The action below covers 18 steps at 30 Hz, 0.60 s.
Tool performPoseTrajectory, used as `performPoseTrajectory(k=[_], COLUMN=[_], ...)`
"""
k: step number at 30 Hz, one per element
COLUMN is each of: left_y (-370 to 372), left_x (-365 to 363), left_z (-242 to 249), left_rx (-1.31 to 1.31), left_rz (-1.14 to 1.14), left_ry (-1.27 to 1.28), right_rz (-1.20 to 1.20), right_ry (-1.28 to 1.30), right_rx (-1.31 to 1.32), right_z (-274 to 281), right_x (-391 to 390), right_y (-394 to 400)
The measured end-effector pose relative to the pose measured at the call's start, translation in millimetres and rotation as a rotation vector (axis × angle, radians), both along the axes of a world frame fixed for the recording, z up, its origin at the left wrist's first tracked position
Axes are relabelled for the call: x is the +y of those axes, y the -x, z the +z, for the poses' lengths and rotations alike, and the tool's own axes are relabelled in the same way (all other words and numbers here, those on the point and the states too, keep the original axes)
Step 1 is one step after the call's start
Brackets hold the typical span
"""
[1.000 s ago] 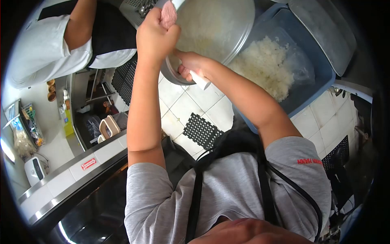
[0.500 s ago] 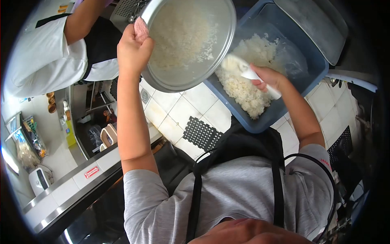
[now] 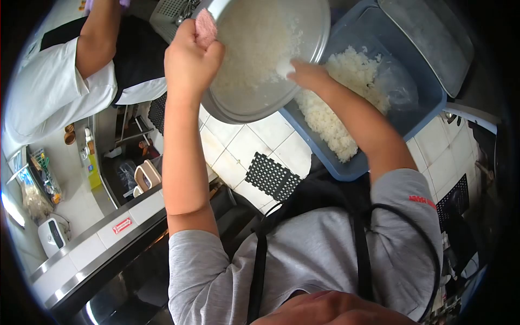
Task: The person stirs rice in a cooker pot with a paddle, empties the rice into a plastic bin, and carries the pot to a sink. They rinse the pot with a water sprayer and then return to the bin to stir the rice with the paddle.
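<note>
My left hand [image 3: 189, 62] is closed on the rim of a large metal pot [image 3: 238, 112], with a folded pink cloth [image 3: 205, 28] in its grip. The pot is tilted, and cooked rice [image 3: 252, 46] coats its inside. My right hand [image 3: 310, 76] is wrapped round a white rice paddle [image 3: 284, 68], whose visible part is at the pot's lower right inside wall; its handle is mostly hidden. Below my right forearm, a blue plastic tub [image 3: 346, 172] holds a heap of white rice [image 3: 327, 122] beside a clear plastic bag [image 3: 398, 84].
A grey lid [image 3: 433, 38] leans at the tub's far right side. At the left stands another person in a white shirt [image 3: 49, 86] and dark apron. White floor tiles [image 3: 233, 151] and a black perforated mat [image 3: 272, 176] show below the pot. A steel-edged counter [image 3: 89, 254] runs along the left.
My right hand has moved the rice paddle up and left, from over the rice in the tub into the pot. The pot and my left hand have shifted slightly right in view.
</note>
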<state>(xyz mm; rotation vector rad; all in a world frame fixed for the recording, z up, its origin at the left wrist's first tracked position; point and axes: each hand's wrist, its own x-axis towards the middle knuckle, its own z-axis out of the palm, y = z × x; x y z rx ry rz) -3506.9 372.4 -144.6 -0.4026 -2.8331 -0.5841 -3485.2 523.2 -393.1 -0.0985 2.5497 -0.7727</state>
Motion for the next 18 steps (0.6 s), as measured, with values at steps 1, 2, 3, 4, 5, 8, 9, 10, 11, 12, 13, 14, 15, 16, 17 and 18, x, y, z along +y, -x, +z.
performPoseTrajectory(k=[1,2,3,4,5,8,9,10,11,12,13,14,15,16,17,18], left_y=[5.4,10.6,15.7,21.5,26.2,43.7,50.4,51.5,52.9,52.7,54.0,58.9,58.3,55.6,53.9,53.5], left_x=[-5.3,-10.8,-16.8,-22.8,-29.2,-55.7,-61.9,-62.4,-62.6,-60.5,-59.3,-61.7,-58.8,-54.9,-52.3,-52.9], left_z=[-1.7,-3.1,-4.2,-6.3,-7.2,-14.4,-18.6,-21.0,-21.7,-19.1,-17.6,-17.9,-17.1,-15.2,-14.0,-14.9], left_rx=[0.0,0.002,-0.02,-0.045,-0.07,-0.12,-0.125,-0.15,-0.174,-0.201,-0.22,-0.225,-0.219,-0.215,-0.21,-0.212], left_rz=[0.013,0.027,0.04,0.052,0.06,0.003,-0.039,-0.05,-0.046,-0.038,-0.033,-0.027,-0.013,0.002,0.015,0.017], left_ry=[-0.001,-0.001,-0.024,-0.042,-0.054,-0.166,-0.207,-0.305,-0.296,-0.287,-0.281,-0.238,-0.233,-0.229,-0.224,-0.249], right_rz=[0.089,0.179,0.268,0.372,0.474,0.529,0.484,0.438,0.337,0.232,0.107,-0.024,-0.165,-0.311,-0.366,-0.421], right_ry=[0.02,0.041,0.065,0.089,0.119,-0.173,-0.179,-0.188,0.079,0.345,0.594,0.839,1.079,1.316,1.347,1.376], right_rx=[-0.061,-0.119,-0.178,-0.258,-0.337,-0.324,-0.178,-0.036,-0.2,-0.365,-0.364,-0.352,-0.449,-0.546,-0.45,-0.351], right_z=[9.1,20.1,35.0,53.4,66.4,41.0,25.0,34.7,47.1,86.1,90.1,92.4,96.6,99.2,96.8,91.4], right_x=[6.5,16.5,27.8,43.1,56.0,85.8,96.1,94.6,95.2,83.1,70.5,59.6,42.9,24.5,6.2,-13.4], right_y=[-10.8,-17.4,-20.4,-19.2,-18.6,-30.9,-33.1,-34.6,-27.2,-14.8,-6.4,5.6,19.9,36.0,54.7,74.8])
